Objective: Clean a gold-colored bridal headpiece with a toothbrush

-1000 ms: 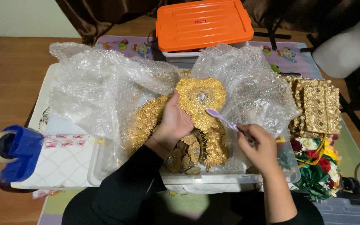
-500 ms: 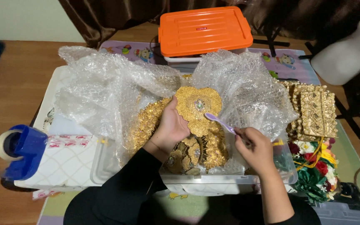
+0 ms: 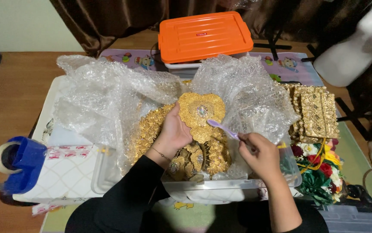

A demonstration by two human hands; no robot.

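My left hand [image 3: 174, 131] grips the left edge of a gold heart-shaped ornament [image 3: 200, 113] with a pale stone at its middle. My right hand [image 3: 261, 153] holds a purple toothbrush [image 3: 222, 129], its head resting against the ornament's lower right side. More gold ornaments [image 3: 203, 157] lie below the hands in a clear plastic box [image 3: 220, 190]. Bubble wrap [image 3: 108, 99] is spread around and behind the ornament.
An orange-lidded storage box [image 3: 205, 36] stands at the back. A blue tape dispenser [image 3: 20, 164] sits at the left on a white patterned box [image 3: 71, 172]. Gold embroidered pieces [image 3: 317, 114] and a bunch of artificial flowers [image 3: 319, 166] lie at the right.
The toothbrush head has shifted slightly along the ornament's lower right edge. Both hands stay in much the same place.
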